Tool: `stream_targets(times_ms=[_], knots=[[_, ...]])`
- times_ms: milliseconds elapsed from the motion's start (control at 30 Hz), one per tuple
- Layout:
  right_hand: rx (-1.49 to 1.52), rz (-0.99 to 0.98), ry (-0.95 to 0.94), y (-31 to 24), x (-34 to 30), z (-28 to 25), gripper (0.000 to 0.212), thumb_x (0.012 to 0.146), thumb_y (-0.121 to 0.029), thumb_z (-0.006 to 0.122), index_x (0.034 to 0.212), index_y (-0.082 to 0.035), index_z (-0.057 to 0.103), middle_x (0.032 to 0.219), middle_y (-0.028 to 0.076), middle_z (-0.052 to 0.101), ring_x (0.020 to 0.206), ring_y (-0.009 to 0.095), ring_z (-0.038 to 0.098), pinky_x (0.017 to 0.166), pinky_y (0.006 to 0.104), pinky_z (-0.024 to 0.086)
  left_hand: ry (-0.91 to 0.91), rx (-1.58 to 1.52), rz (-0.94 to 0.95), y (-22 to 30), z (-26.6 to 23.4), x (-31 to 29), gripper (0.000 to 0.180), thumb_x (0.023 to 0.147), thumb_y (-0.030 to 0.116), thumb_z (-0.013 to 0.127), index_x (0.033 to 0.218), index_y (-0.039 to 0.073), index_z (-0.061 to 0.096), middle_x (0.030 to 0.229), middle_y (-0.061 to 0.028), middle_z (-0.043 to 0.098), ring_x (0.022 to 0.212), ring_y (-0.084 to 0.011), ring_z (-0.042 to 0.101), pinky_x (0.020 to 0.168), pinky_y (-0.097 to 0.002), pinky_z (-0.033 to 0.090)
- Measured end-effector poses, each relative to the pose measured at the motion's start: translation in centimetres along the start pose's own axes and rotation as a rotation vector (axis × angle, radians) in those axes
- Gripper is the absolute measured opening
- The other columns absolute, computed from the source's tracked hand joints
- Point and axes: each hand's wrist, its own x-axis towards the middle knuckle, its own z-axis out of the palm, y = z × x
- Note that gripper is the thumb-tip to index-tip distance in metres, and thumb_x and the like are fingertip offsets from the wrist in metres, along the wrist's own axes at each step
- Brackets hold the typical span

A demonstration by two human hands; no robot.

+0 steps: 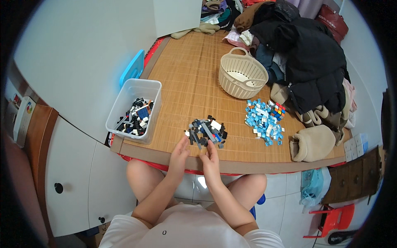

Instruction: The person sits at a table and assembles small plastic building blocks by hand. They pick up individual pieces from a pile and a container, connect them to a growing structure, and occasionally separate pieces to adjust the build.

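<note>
A loose pile of black, grey and white building bricks (205, 129) lies on the mat close to its front edge, with a bit of blue among them. My left hand (180, 152) is at the pile's near left side, fingers stretched out and nothing visible in them. At the near right side is my right hand (211, 159), its fingers extended and the tips against or just beside a long grey piece. Whether the fingertips actually touch the bricks is hard to make out. Between the two hands there is a gap.
Left of the pile stands a clear plastic box (155, 111) of mixed bricks, a blue lid (133, 69) behind it. To the right lie blue-and-white small pieces (264, 122) and a puzzle cube (278, 111). Farther back are a beige basket (235, 84) and heaped clothes (314, 62).
</note>
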Motion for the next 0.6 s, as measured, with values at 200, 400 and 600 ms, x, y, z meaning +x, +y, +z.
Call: stream_targets(times_ms=[200, 400, 600], knots=[[0.085, 0.013, -0.005, -0.4, 0.1, -0.1, 0.061, 0.081, 0.005, 0.043, 0.137, 0.004, 0.02, 0.142, 0.018, 0.024, 0.133, 0.023, 0.022, 0.106, 0.0309, 0.02, -0.09, -0.013, -0.018, -0.7, 1.7, -0.9, 0.052, 0.086, 0.005, 0.04, 0.136, -0.003, 0.028, 0.141, -0.0157, 0.03, 0.134, -0.022, 0.021, 0.108, -0.0321, 0.019], [0.034, 0.002, 0.02, -0.4, 0.5, -0.5, 0.06, 0.081, 0.005, 0.042, 0.137, 0.004, 0.02, 0.142, 0.018, 0.023, 0.132, 0.024, 0.024, 0.105, 0.0306, 0.023, -0.107, 0.046, -0.101, -0.6, 3.1, 0.4, 0.051, 0.087, 0.007, 0.041, 0.135, -0.001, 0.03, 0.141, -0.0142, 0.03, 0.134, -0.022, 0.022, 0.107, -0.0322, 0.021], [-0.011, 0.012, 0.001, 0.1, 1.0, -0.7, 0.059, 0.081, 0.006, 0.041, 0.137, 0.003, 0.022, 0.141, 0.018, 0.024, 0.132, 0.024, 0.024, 0.105, 0.0312, 0.024, -0.171, 0.145, -0.106, -1.1, 3.2, 1.5, 0.05, 0.086, 0.005, 0.041, 0.135, -0.001, 0.031, 0.139, -0.0143, 0.033, 0.131, -0.0222, 0.027, 0.106, -0.0323, 0.024]])
